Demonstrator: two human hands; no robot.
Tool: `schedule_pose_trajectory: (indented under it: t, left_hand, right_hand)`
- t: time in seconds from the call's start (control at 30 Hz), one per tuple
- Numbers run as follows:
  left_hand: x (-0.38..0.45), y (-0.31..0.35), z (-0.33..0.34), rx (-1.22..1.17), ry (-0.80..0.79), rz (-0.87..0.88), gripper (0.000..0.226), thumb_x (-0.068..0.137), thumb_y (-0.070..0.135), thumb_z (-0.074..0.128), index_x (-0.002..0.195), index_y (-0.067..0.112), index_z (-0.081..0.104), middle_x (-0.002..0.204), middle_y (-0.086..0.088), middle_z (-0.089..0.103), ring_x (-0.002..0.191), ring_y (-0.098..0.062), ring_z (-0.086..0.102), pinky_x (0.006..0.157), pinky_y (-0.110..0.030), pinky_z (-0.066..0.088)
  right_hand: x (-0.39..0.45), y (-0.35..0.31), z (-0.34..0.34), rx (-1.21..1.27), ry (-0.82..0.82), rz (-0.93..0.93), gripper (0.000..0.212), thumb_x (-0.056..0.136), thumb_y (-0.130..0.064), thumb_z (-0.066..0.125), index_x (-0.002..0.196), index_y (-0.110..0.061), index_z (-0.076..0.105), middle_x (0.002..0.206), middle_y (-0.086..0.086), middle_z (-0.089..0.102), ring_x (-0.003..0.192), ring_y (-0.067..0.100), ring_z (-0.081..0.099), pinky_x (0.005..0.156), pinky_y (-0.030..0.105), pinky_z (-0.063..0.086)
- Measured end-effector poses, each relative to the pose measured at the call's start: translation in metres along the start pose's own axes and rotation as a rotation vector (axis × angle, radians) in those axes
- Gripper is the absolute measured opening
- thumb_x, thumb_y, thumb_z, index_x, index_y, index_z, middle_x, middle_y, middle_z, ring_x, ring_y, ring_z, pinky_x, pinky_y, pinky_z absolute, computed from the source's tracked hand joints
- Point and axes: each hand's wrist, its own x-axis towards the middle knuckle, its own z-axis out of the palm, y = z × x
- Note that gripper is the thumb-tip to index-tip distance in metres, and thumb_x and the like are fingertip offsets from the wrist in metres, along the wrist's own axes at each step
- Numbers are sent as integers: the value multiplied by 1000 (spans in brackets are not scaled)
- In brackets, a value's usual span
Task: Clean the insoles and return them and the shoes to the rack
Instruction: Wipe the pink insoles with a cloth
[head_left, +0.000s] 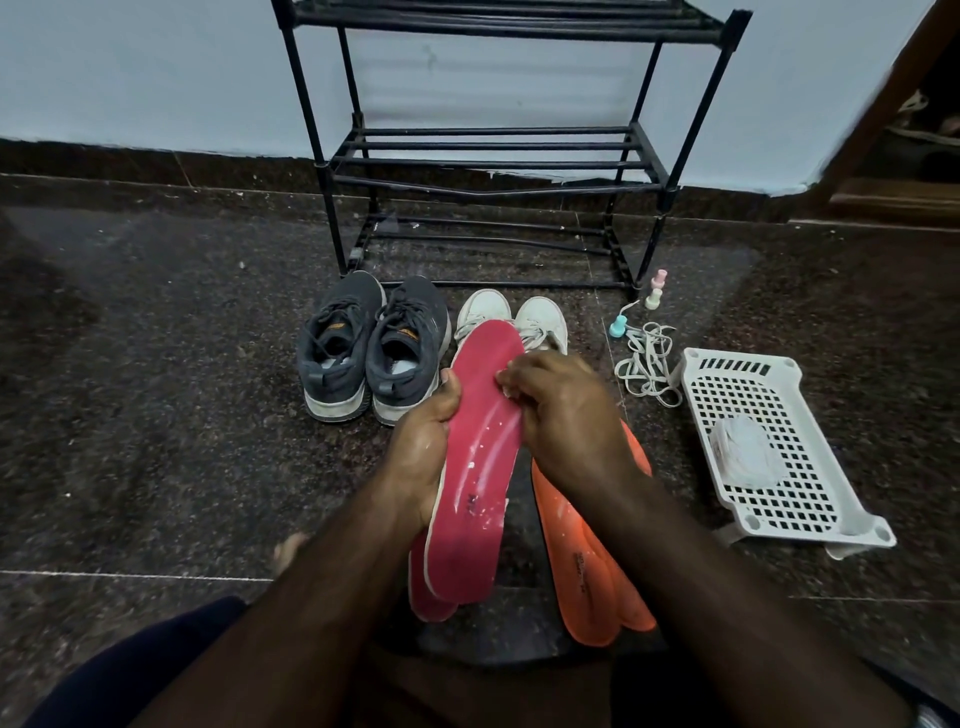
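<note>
On the dark speckled stone floor before the black metal rack (498, 156), left hand (421, 452) grips a pink foam insole (480, 457) by its edge, right hand's (566, 410) fingers curled against its face, over a second pink insole (428, 597).

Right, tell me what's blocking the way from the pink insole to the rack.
Both pairs of shoes stand on the floor between the pink insole and the rack: grey shoes left, white shoes right, just before its bottom shelf. The shelves themselves look bare.
</note>
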Motion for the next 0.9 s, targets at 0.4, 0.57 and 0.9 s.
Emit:
schedule_pose_trajectory:
  t: [0.4,0.57,0.9]
  left_hand:
    - [1,-1,-10,174,114,13,57,103,51,41,114,2,68,87,-17,73,67,-26,72,61,-35,60]
    - [3,-3,-11,149,88,19,57,102,52,42,113,3,69,93,-16,74,74,-26,72,68,-37,60]
    - [-1,-3,-3,29,28,-7,56,103,50,37,109,1,65,85,-17,73,74,-27,72,70,-35,61]
  right_hand:
    - [15,16,-13,25,170,130,19,79,2,69,91,-12,76,87,3,67,84,18,63,76,22,47]
    - [13,8,-18,77,97,53,22,79,6,66,90,-11,75,95,0,70,91,12,63,84,19,47]
    - [-5,-7,6,-42,-122,-66,23,74,-3,62,91,-14,74,86,3,70,85,27,61,76,38,51]
